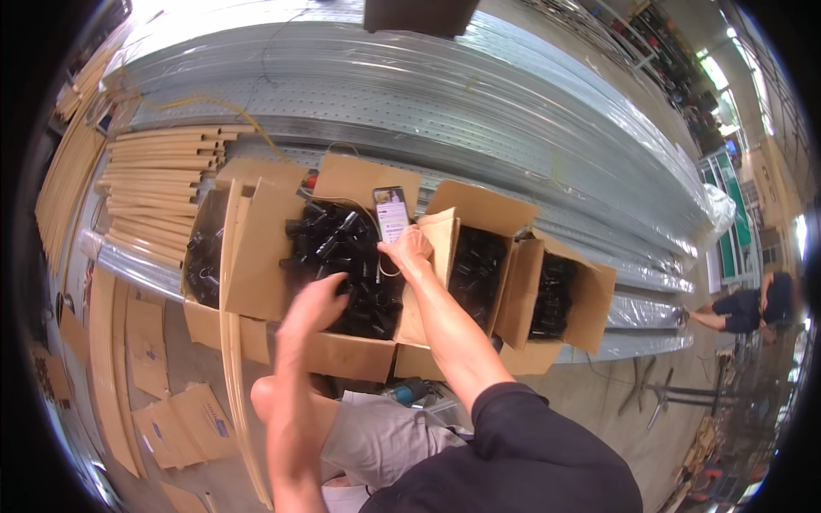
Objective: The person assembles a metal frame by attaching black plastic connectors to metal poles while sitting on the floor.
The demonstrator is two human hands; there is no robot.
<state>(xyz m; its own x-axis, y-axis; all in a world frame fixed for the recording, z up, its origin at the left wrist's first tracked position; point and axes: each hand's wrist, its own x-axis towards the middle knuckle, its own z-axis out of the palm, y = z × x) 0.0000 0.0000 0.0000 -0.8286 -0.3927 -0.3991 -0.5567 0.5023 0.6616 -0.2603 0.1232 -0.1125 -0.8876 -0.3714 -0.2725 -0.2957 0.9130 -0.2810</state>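
My right hand (410, 247) grips the lower end of a phone (391, 209) with a lit screen, near the back edge of an open cardboard box (346, 355). Black plastic pipe fittings (363, 295) fill that box in a loose heap. A thin pale cable loops down beside the phone. My left hand (315, 305) is over the front left of the heap, smeared by motion. Its fingertips are by a dark fitting, and whether they grip it cannot be made out.
More open boxes of black parts (476, 269) (554, 295) stand to the right, another (205, 261) to the left. Tan tubes (162, 179) lie at left, long wrapped metal profiles (428, 111) behind. Flattened cardboard (184, 426) covers floor at lower left. Another person (753, 303) is far right.
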